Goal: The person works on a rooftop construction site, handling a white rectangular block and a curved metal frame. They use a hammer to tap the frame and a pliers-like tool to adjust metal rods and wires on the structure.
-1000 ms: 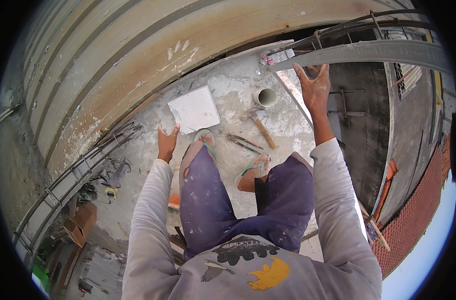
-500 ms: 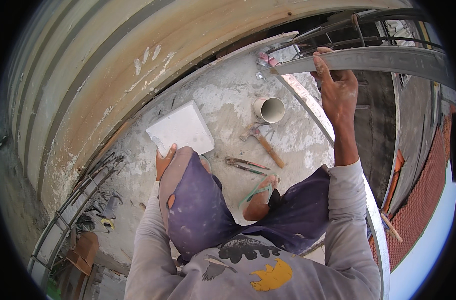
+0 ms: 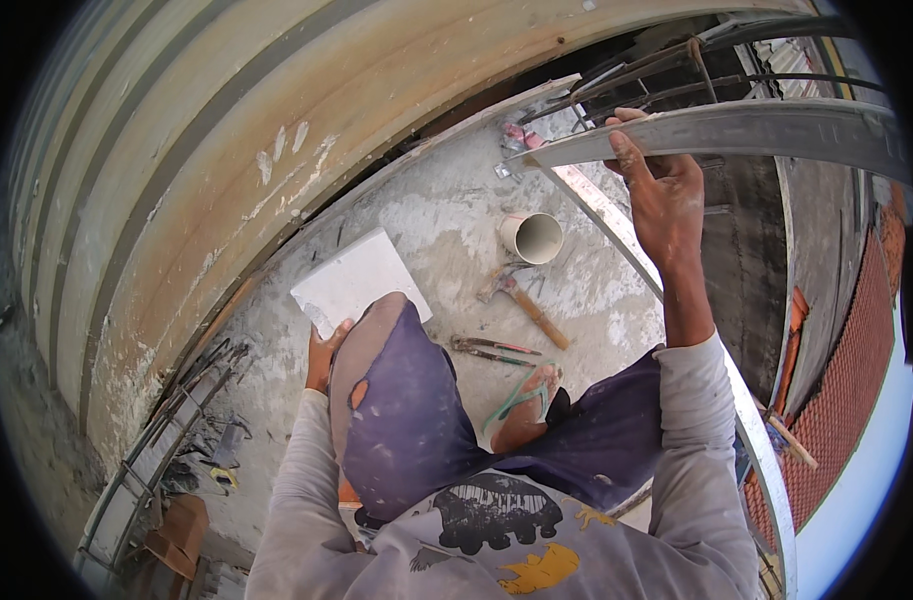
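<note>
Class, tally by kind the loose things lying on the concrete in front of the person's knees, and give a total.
White slab: 1
Pipe piece: 1
Hammer: 1
Pliers: 1
Total: 4

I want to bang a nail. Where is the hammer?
The wooden-handled hammer lies on the concrete floor, just below the white pipe piece and above the pliers.

Two hands are seen: the left hand and the right hand. One white tile, one pipe stub, one hammer, one pair of pliers, one sandal and one grey plank are counted.
</note>
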A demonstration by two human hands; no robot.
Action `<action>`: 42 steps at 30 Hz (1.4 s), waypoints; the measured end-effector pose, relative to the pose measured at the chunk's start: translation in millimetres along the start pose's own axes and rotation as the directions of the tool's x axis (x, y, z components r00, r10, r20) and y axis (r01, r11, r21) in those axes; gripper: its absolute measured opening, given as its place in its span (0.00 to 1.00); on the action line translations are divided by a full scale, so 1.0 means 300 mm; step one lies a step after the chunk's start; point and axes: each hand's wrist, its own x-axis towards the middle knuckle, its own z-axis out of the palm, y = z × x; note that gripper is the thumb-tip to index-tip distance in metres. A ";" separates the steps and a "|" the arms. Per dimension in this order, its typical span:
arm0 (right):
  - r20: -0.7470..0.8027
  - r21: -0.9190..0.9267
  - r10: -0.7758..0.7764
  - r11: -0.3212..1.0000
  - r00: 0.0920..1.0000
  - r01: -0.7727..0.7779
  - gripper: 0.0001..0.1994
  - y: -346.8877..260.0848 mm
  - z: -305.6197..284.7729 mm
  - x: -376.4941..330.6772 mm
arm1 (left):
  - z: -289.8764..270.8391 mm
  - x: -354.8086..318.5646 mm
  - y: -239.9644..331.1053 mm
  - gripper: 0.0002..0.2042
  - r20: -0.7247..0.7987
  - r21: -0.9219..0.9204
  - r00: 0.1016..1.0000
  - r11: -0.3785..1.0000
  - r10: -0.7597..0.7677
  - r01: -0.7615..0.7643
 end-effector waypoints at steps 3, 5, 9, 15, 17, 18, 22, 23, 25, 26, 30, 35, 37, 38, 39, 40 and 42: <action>-0.011 -0.005 0.000 1.000 1.000 0.000 0.14 0.000 -0.004 0.001 | -0.011 -0.093 0.138 0.46 0.160 -0.121 0.986 0.990 -0.048 0.068; -0.020 -0.015 0.004 1.000 1.000 -0.004 0.14 -0.006 -0.003 -0.002 | -0.015 -0.126 0.189 0.45 0.225 -0.169 0.972 0.980 -0.068 0.107; -0.026 0.038 0.018 0.999 0.999 -0.017 0.14 0.022 -0.003 -0.002 | 0.065 -0.080 0.185 0.42 0.249 -0.260 0.966 0.966 0.067 0.000; -0.017 -0.018 0.006 1.000 1.000 -0.006 0.13 0.009 -0.006 -0.008 | 0.281 -0.110 0.463 0.39 0.172 -0.342 0.902 0.883 0.396 -0.323; -0.018 -0.020 -0.012 1.000 1.000 0.012 0.14 0.016 -0.007 -0.005 | 0.325 -0.101 0.538 0.41 0.146 -0.330 0.847 0.832 0.512 -0.446; -0.024 -0.020 -0.021 1.000 0.999 0.021 0.14 0.017 -0.005 -0.005 | 0.340 -0.080 0.567 0.43 0.136 -0.305 0.810 0.802 0.571 -0.514; -0.046 -0.141 -0.005 0.990 0.999 -0.001 0.16 -0.008 -0.008 -0.008 | 0.437 -0.029 0.658 0.45 0.111 -0.296 0.702 0.697 0.704 -0.653; -0.046 -0.153 -0.014 0.988 0.999 0.007 0.17 -0.010 -0.009 -0.011 | 0.465 -0.015 0.666 0.46 0.098 -0.305 0.680 0.672 0.727 -0.675; -0.046 -0.175 -0.022 0.985 0.999 0.014 0.18 -0.006 -0.015 -0.009 | 0.531 0.002 0.668 0.47 0.063 -0.279 0.661 0.649 0.748 -0.708; -0.047 -0.179 -0.020 0.984 0.999 0.012 0.18 -0.003 -0.015 -0.006 | 0.559 0.014 0.671 0.47 0.040 -0.260 0.654 0.640 0.756 -0.723; -0.045 -0.134 -0.017 0.991 0.999 0.011 0.18 0.021 -0.028 -0.012 | 0.603 0.050 0.613 0.48 0.022 -0.045 0.620 0.620 0.784 -0.783; -0.039 -0.140 -0.009 0.990 0.999 0.004 0.18 0.029 -0.042 -0.023 | 0.566 0.047 0.523 0.41 0.067 0.252 0.550 0.519 0.832 -0.817; -0.037 -0.135 -0.022 0.991 0.999 0.017 0.18 0.027 -0.038 -0.022 | 0.560 0.067 0.481 0.38 0.086 0.306 0.428 0.385 0.900 -0.871; -0.035 -0.142 -0.028 0.990 0.999 0.023 0.18 0.021 -0.039 -0.023 | 0.559 0.081 0.465 0.36 0.107 0.314 0.409 0.360 0.906 -0.879; -0.033 -0.152 -0.033 0.988 0.999 0.027 0.17 0.024 -0.045 -0.023 | 0.568 0.067 0.471 0.36 0.069 0.292 0.422 0.386 0.904 -0.875; -0.032 -0.155 -0.038 0.987 0.999 0.033 0.17 0.029 -0.051 -0.023 | 0.580 0.051 0.474 0.35 0.032 0.269 0.434 0.411 0.900 -0.871; -0.028 -0.159 -0.049 0.986 0.998 0.044 0.17 0.039 -0.057 -0.021 | 0.583 0.035 0.493 0.35 0.004 0.247 0.458 0.443 0.889 -0.862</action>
